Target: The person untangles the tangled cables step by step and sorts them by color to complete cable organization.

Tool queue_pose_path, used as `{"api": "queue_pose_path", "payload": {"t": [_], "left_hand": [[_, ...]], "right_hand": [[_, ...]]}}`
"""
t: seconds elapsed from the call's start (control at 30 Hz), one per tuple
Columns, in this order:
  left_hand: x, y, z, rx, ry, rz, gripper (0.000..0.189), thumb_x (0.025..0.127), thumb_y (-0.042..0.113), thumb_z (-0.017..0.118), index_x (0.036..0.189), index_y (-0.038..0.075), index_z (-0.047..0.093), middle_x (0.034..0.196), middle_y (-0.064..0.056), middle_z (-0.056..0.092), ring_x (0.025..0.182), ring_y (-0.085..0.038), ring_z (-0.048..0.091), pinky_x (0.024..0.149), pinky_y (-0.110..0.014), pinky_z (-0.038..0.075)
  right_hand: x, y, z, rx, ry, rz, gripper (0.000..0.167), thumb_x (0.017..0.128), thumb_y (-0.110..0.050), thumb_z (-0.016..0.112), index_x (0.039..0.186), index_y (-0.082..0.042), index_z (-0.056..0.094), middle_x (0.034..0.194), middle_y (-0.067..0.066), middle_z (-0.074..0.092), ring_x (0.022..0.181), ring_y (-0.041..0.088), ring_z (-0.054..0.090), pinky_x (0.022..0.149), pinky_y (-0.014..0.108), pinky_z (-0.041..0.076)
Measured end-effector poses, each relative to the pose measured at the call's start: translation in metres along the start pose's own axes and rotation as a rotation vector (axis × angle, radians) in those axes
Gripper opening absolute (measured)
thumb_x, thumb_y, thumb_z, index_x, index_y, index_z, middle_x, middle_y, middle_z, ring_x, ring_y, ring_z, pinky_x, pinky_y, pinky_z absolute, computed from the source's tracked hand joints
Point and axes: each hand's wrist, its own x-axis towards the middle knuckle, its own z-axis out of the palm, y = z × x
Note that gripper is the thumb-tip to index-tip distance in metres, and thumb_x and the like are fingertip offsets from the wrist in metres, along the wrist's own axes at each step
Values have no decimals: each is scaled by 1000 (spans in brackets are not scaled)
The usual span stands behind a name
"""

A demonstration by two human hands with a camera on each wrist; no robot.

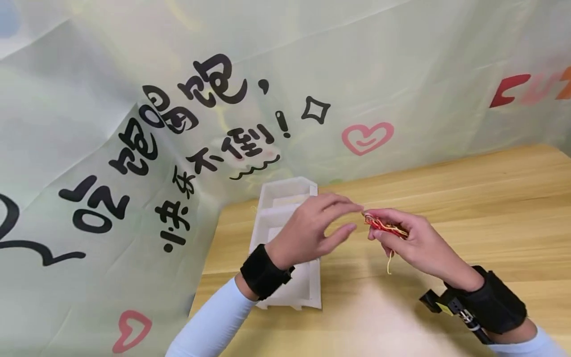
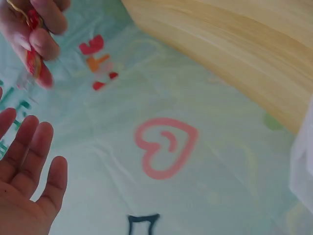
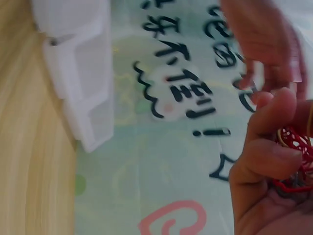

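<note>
Red cords (image 1: 383,226) gripped in right hand (image 1: 417,243), left hand (image 1: 312,228) loosely spread, holding nothing, tray rim (image 1: 315,292) below, tabletop (image 1: 499,208) extending rightward.

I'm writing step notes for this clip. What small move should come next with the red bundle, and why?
Probably bring the left hand in to pinch the end of the red bundle facing it: that hand looks open and empty, its fingers near that end, while the right hand holds the bundle.
</note>
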Motion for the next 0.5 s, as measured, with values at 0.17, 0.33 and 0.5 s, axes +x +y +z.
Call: {"api": "queue_pose_path", "payload": {"t": [0.17, 0.33, 0.5], "left_hand": [[-8, 25, 6, 77, 59, 31, 18, 92, 22, 76, 105, 10, 76, 103, -2, 64, 91, -12, 61, 83, -19, 47], [-20, 39, 13, 84, 114, -35, 7, 90, 16, 78, 92, 12, 73, 97, 1, 60, 84, -8, 58, 73, -13, 44], [-26, 49, 17, 163, 133, -64, 5, 96, 11, 69, 91, 10, 67, 95, 2, 60, 83, -8, 58, 72, -14, 46]], "right_hand": [[-3, -14, 6, -201, -110, -7, 31, 98, -7, 67, 129, -11, 66, 113, 1, 69, 76, 13, 65, 62, 28, 54], [-4, -26, 14, -338, -177, -93, 23, 96, -15, 71, 118, -21, 70, 93, -12, 67, 72, 6, 59, 63, 24, 50], [-9, -29, 22, -404, -188, -172, 14, 99, -13, 67, 109, -22, 69, 75, -16, 54, 60, 1, 46, 55, 21, 43]]}}
